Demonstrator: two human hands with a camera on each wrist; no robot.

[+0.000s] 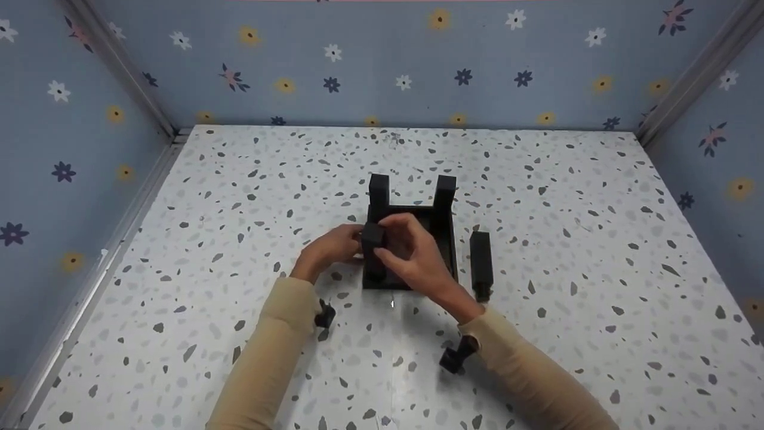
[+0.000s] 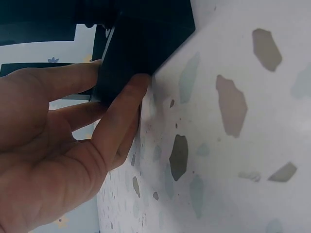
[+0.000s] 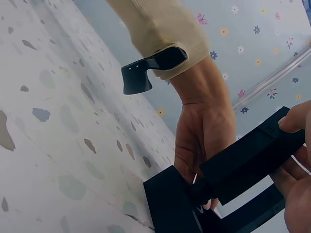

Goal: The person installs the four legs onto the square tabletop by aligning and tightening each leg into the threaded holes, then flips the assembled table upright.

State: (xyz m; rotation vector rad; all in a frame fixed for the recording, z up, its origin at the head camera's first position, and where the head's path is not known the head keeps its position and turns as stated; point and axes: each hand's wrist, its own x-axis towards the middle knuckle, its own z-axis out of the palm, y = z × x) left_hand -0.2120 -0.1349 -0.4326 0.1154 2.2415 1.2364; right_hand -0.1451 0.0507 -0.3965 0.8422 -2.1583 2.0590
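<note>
A low black rectangular frame point(image 1: 450, 242) sits on the speckled table, with two square black legs, one at its far left corner point(image 1: 379, 190) and one at its far right corner point(image 1: 445, 191). Over the near left corner, my right hand point(image 1: 421, 260) pinches a third black leg point(image 3: 252, 155) between thumb and fingers. A narrow neck point(image 3: 199, 191) shows between that leg and the frame in the right wrist view. Low on the left side, my left hand point(image 1: 335, 246) grips the frame's corner, thumb point(image 2: 119, 111) on its outer face.
One more black leg point(image 1: 481, 260) lies right of the frame, its narrow end toward me. Black wrist mounts stick out from the left sleeve point(image 1: 324, 314) and the right sleeve point(image 1: 458, 353). Blue flowered panels point(image 1: 382, 60) enclose the table at the back and sides.
</note>
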